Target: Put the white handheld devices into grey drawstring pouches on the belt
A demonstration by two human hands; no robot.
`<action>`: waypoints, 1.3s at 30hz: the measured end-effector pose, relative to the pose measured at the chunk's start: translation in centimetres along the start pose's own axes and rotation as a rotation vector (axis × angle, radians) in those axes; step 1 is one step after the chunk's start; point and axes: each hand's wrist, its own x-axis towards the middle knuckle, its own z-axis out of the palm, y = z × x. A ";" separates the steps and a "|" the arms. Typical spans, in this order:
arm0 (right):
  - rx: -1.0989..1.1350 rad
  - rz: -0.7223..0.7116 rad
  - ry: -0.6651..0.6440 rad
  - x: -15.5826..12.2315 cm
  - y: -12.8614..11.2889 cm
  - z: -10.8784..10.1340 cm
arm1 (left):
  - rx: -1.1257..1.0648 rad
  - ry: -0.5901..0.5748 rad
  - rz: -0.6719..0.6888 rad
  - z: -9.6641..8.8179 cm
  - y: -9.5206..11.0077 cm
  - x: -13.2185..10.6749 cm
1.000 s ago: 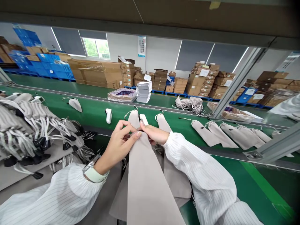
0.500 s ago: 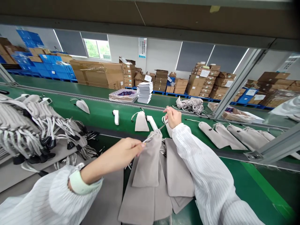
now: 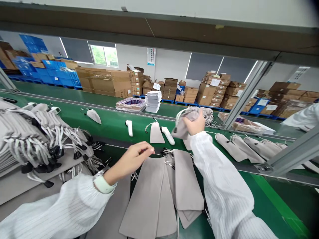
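My right hand (image 3: 196,123) is closed round a grey drawstring pouch (image 3: 185,124), raised over the green belt. White cord hangs from the pouch's gathered end. My left hand (image 3: 136,157) is off the pouch, with its thumb and fingers a little apart and nothing visible in them. Below it, flat grey pouches (image 3: 144,196) lie overlapping, and another small stack of grey pouches (image 3: 186,179) lies to their right. Beyond my hands, a white handheld device (image 3: 167,135) lies beside a standing-out grey pouch (image 3: 157,133). A second white device (image 3: 129,128) lies further left.
A big heap of grey pouches with cords and black toggles (image 3: 42,139) fills the left side. More pouches (image 3: 234,147) lie in a row on the right. A slanted metal post (image 3: 249,94) stands there. Behind are a paper stack (image 3: 153,101) and a tray (image 3: 131,104).
My left hand has let go of the pouch's cord. My right hand has carried the pouch up and away from me, over the belt, and now grips its body instead of the cord.
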 end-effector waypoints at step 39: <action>0.997 0.392 -1.141 -5.9 -4.0 2.4 | 0.216 0.240 0.053 0.4 0.5 0.2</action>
